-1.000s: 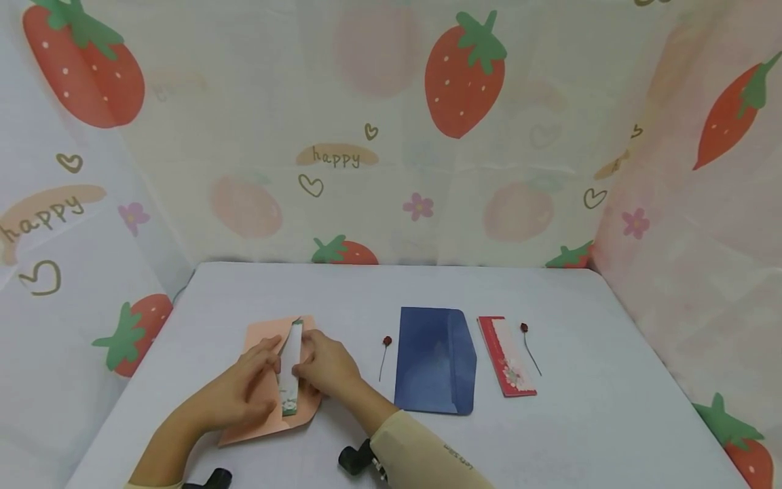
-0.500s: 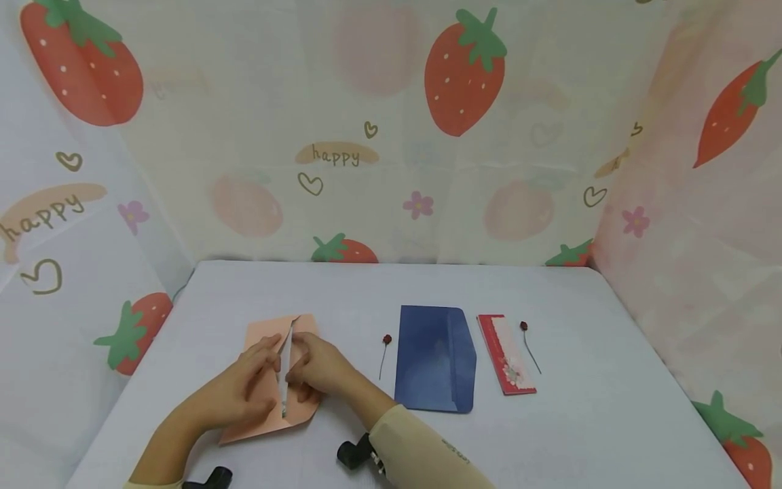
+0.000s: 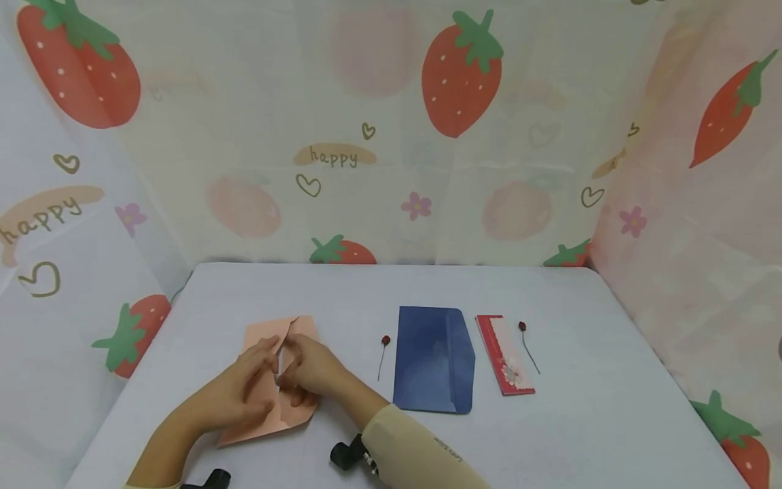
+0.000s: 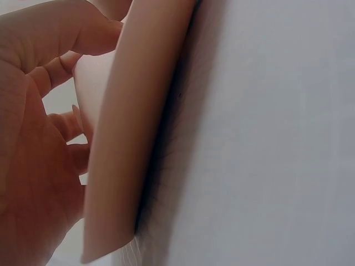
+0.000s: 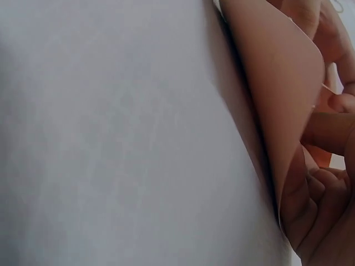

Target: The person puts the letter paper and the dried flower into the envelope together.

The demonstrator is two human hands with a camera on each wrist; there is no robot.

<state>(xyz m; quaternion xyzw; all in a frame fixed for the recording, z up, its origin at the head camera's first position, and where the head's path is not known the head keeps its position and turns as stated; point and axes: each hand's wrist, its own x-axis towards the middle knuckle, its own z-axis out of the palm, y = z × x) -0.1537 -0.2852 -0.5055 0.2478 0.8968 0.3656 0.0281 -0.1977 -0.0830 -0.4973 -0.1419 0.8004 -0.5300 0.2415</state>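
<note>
A peach envelope [image 3: 296, 424] lies on the left of the table, its flap side toward the right. My left hand [image 3: 235, 390] rests across it and grips the edge of its pocket. In the left wrist view, the thumb [image 4: 97, 36] presses against the peach paper. From the right, my right hand [image 3: 314, 367] reaches over the flap with curled fingers, holding a pale greeting card at the pocket's mouth. Only a thin sliver of the card [image 3: 280, 360] shows; the pocket and fingers hide the rest. In the right wrist view, fingers sit behind the raised flap [image 5: 283, 72].
A dried red flower [image 3: 385, 341] on a thin stem lies right of the hands. Beyond it are a navy envelope [image 3: 427, 360], a red and pink card [image 3: 506, 356] and a second dried flower [image 3: 522, 327]. The white table [image 3: 580, 407] meets a strawberry-print cloth behind.
The right hand has moved left, sliding the card into the peach envelope's pocket until only a sliver shows. The left hand has stayed in place on the envelope.
</note>
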